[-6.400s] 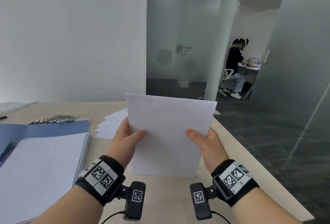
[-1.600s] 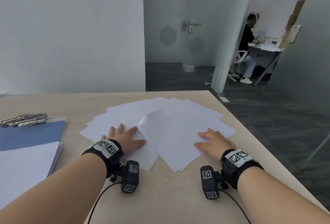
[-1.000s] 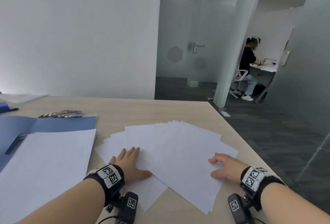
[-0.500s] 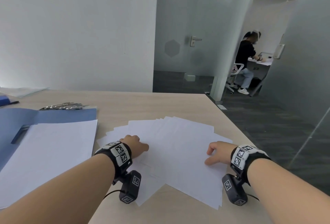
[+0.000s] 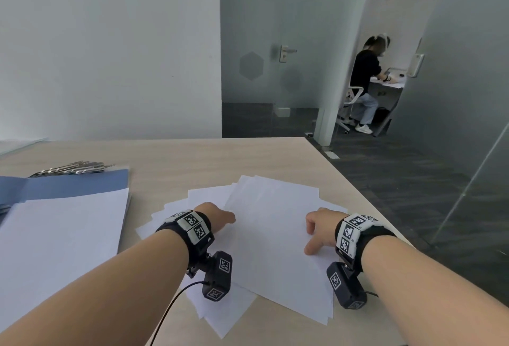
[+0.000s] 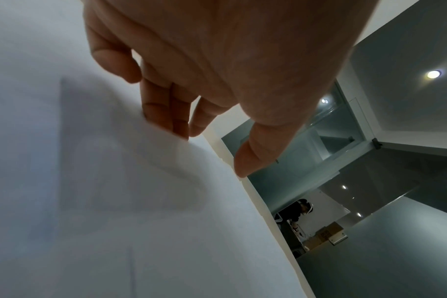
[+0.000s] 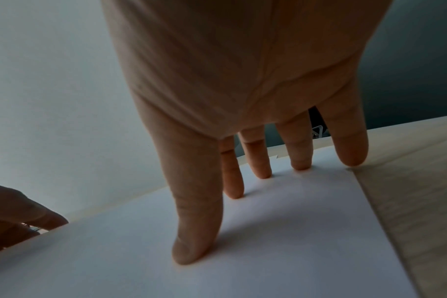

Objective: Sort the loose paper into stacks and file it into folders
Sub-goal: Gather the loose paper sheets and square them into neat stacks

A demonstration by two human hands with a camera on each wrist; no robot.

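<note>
Paper (image 5: pixel 275 221) is lying lengthwise away between the hands; left hand (image 5: pixel 217 216) is pinching its edge, right hand (image 5: pixel 316 228) is pressing it, fingers (image 7: pixel 300 153) straight.

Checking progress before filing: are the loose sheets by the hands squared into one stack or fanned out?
Fanned out: the loose sheets overlap at different angles, corners sticking out on the table.

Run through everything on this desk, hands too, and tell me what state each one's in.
Loose white paper sheets, fanned, overlapping, lying flat.
Blue folder, open, neat white paper stack on it.
Left hand, fingers curled at the sheets' edge, tips hidden.
Right hand, fingertips pressing the top sheet.
Silver metal clips, loose behind the folder.
</note>
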